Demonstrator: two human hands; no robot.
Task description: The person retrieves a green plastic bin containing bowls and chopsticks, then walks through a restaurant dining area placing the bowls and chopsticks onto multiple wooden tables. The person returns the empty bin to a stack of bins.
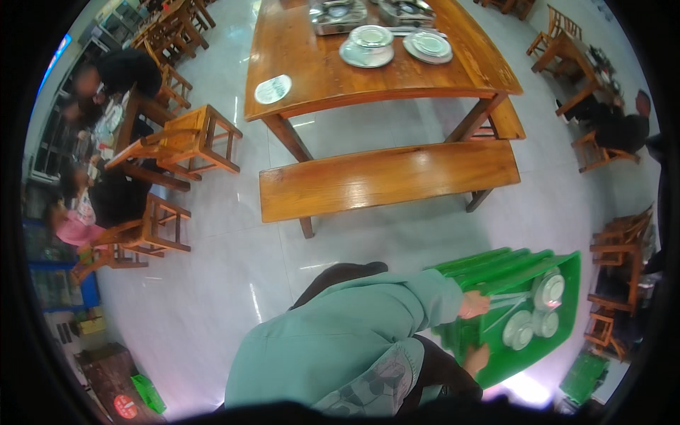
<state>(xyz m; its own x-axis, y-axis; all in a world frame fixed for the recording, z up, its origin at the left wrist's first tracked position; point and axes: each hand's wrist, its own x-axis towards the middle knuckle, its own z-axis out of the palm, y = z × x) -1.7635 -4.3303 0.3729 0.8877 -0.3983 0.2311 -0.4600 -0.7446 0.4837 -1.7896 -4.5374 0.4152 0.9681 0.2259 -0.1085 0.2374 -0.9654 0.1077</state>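
Observation:
My left hand, in a teal sleeve, reaches across to the right over the wall of a green plastic crate. Several long pale sticks, probably wrapped chopsticks, stick out from its closed fingers into the crate. Lower down, my right hand grips the crate's near left rim. Inside the crate sit several small stacks of white dishes, among them one upper stack and one lower stack. The crate seems nested with other green crates, their ridged edges showing at its left.
Ahead stands a wooden table with portable gas stoves, dish stacks and a printed oval card. A wooden bench stands before it. Seated people, chairs and tables line the left; another person sits right.

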